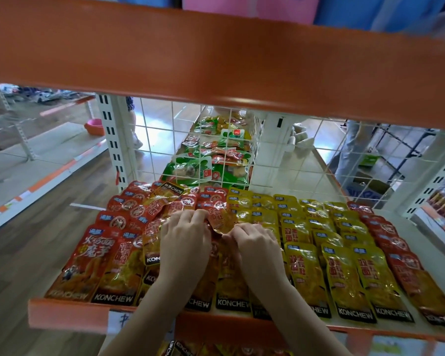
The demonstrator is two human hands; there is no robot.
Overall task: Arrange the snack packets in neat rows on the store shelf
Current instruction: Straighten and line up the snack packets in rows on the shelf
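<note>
1. We have a loose red-and-yellow snack packet (220, 222) between our two hands, lying tilted on top of the jumbled pile in the middle of the shelf (70, 308), slightly left of centre.
2. We judge it light, thin and floppy: a glossy foil-film pouch that crinkles, slides readily over its neighbours and sags if held by one corner. Taking it by two opposite edges, or flat under the fingers, should keep it straight.
3. Our left hand (184, 242) has its fingers curled over the packet's left edge, pinching it; our right hand (252, 245) curls onto its near right corner in the same way, though the fingertips are partly hidden.
4. Around it, the red packets (129, 217) to the left and far side lie skewed and overlapping, one turned upside down at the far edge.
5. To the right, the yellow packets (342, 276) already run in tidy overlapping rows from near to far, with another red row at the far right.
6. Beyond the shelf's wire grid (165, 140), green packets sit on the next shelf.
</note>
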